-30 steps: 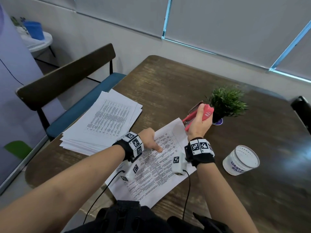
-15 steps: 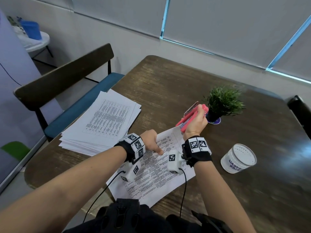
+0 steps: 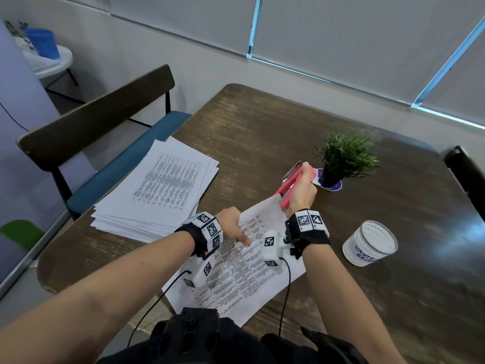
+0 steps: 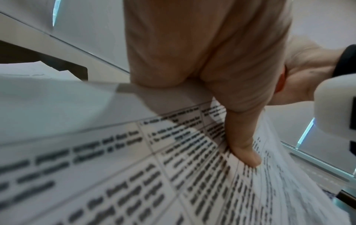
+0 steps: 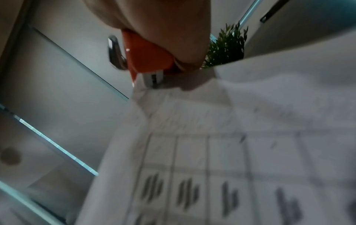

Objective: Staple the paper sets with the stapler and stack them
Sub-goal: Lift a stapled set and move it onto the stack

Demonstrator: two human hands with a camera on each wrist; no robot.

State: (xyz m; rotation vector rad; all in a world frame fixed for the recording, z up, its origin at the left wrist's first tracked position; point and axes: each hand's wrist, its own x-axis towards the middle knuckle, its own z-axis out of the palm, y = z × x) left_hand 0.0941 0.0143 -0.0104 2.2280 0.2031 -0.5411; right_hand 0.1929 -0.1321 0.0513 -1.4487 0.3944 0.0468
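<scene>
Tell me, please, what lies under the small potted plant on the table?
The potted plant stands on a round purple-and-white coaster on the wooden table. Only the coaster's rim shows; the pot covers its middle.

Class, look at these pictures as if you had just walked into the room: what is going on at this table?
A person is stapling paper at a wooden table. The right hand grips a red stapler set over the far corner of a printed paper set. The left hand presses a fingertip down on that set to hold it in place. A larger pile of printed sheets lies to the left. A small potted plant and a white cup stand on the right.
</scene>
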